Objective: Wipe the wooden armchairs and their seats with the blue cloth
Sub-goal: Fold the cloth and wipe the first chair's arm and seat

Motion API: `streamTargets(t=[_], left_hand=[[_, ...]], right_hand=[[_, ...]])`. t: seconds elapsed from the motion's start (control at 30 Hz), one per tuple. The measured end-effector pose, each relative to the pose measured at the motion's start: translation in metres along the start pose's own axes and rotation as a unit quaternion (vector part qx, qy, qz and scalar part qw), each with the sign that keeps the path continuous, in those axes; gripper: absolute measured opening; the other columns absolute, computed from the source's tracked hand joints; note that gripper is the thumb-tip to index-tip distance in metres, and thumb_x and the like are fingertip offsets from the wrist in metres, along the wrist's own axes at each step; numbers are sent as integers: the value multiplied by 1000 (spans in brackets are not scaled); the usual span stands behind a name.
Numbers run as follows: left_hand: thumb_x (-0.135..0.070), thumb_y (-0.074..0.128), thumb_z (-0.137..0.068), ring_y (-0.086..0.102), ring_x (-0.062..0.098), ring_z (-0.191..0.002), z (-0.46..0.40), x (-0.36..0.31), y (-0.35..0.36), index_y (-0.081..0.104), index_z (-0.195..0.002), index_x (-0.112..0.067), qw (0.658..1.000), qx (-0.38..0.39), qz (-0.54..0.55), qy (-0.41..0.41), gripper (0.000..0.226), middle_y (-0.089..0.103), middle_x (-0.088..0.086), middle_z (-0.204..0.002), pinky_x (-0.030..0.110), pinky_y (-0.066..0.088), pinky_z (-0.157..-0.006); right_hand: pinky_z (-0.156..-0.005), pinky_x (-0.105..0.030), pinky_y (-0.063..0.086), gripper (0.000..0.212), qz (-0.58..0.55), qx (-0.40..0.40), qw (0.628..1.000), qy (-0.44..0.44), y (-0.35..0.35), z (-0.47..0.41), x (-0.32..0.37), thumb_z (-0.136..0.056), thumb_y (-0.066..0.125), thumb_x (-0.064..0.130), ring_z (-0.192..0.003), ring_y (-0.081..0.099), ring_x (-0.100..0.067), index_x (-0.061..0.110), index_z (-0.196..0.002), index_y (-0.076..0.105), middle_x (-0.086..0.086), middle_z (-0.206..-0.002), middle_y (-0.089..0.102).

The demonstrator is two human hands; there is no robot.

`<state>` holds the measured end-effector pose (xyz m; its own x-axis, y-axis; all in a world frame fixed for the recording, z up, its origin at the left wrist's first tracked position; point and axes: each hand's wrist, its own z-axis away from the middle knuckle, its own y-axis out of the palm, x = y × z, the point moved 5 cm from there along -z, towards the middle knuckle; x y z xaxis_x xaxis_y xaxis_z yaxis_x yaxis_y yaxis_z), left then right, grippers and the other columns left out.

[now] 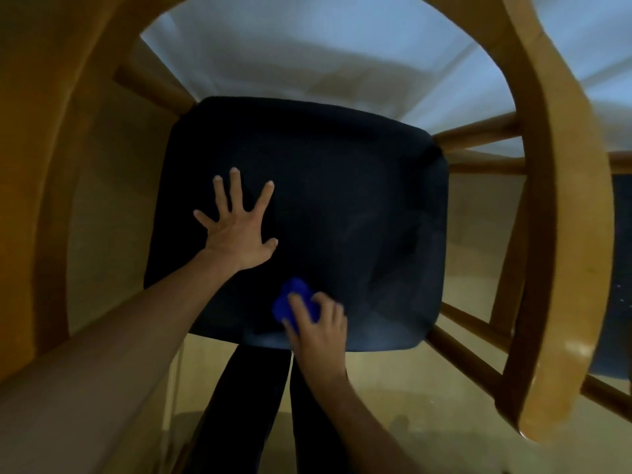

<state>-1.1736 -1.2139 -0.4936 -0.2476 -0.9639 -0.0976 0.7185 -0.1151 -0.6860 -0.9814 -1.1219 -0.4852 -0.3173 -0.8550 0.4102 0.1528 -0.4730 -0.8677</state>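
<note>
I look straight down on a wooden armchair (564,200) whose curved armrest and back ring a dark navy seat cushion (342,186). My left hand (236,224) lies flat on the cushion's left half with its fingers spread wide. My right hand (318,323) holds a small bunched blue cloth (294,299) near the cushion's front edge, fingers curled over it and pressing it onto the fabric.
Wooden rungs (478,135) join the seat to the frame on the right. A second dark seat (620,268) shows at the far right behind the armrest. My dark trouser legs (260,405) stand against the front edge. Pale floor lies beyond the chair.
</note>
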Motion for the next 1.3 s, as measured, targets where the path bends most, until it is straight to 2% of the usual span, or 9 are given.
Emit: streamTargets(t=[0.17, 0.33, 0.43, 0.67, 0.83, 0.97, 1.07, 1.2, 1.3], left_hand=[[-54, 60, -84, -31, 38, -138, 1, 2, -2, -18, -146, -42, 1000, -6, -4, -3, 100, -40, 9, -149, 73, 13, -105], [-52, 60, -84, -32, 39, -138, 2, 1, 0, -17, -147, -41, 1000, -12, -4, 0, 100, -41, 10, -148, 74, 11, -104], [-51, 59, -85, -33, 40, -137, 3, -1, -1, -19, -146, -40, 1000, -12, -7, 0, 100, -41, 12, -148, 74, 10, -104], [-51, 61, -85, -30, 40, -138, 1, 1, -2, -16, -147, -41, 1000, -9, -6, -2, 99, -39, 11, -149, 74, 13, -104], [-51, 62, -84, -29, 38, -140, 2, 1, -4, -13, -147, -42, 1000, -18, -4, -3, 99, -37, 9, -151, 73, 14, -105], [-51, 63, -84, -30, 38, -139, 2, 0, -3, -13, -147, -42, 1000, -16, 0, -5, 99, -38, 10, -150, 73, 13, -106], [-49, 62, -85, -31, 38, -138, 2, -3, -2, -14, -147, -41, 1000, -17, 2, -5, 99, -39, 10, -150, 73, 11, -106], [-48, 62, -85, -31, 39, -138, 1, -2, -3, -14, -148, -40, 1000, -21, 3, -5, 98, -38, 11, -150, 73, 10, -106], [-49, 62, -85, -29, 38, -139, 1, -1, -4, -13, -148, -41, 1000, -21, 3, -4, 98, -37, 10, -151, 72, 12, -106]], right_hand=[[-61, -33, 53, 62, 10, 34, 991, -126, -11, 2, -23, -67, 77, 34, -87, 54, -28, 27, -121, 48, -8, -114, 42], [-84, -31, 44, 46, -52, -92, 963, 249, -76, -19, -150, -90, 55, 32, -111, 45, -23, 28, -134, 44, -9, -131, 36], [-76, -41, 51, 46, -33, -151, 942, 298, -76, -19, -124, -91, 59, 26, -107, 48, -30, 24, -134, 42, -14, -128, 37], [-64, -35, 55, 76, -78, 42, 994, 67, 25, 15, 61, -60, 84, 22, -97, 46, -28, 28, -127, 48, -11, -119, 43], [-75, -39, 56, 83, -34, 124, 989, -77, 21, 44, 10, -55, 85, 28, -103, 49, -29, 31, -129, 47, -10, -124, 42], [-87, -45, 53, 43, -6, 57, 982, 179, -26, 72, -98, -76, 67, 59, -104, 57, -23, 48, -113, 46, -3, -121, 50], [-95, -44, 39, 46, -48, -98, 935, 338, -46, 79, -130, -92, 58, 20, -120, 45, -34, 24, -134, 42, -13, -135, 39], [-90, -36, 44, 60, -73, -98, 953, 277, -17, 50, -45, -81, 68, 6, -115, 46, -28, 26, -132, 44, -14, -136, 38], [-70, -38, 55, 76, -32, 30, 999, 31, 16, 36, 58, -51, 83, 13, -97, 56, -30, 30, -120, 54, -9, -119, 49]])
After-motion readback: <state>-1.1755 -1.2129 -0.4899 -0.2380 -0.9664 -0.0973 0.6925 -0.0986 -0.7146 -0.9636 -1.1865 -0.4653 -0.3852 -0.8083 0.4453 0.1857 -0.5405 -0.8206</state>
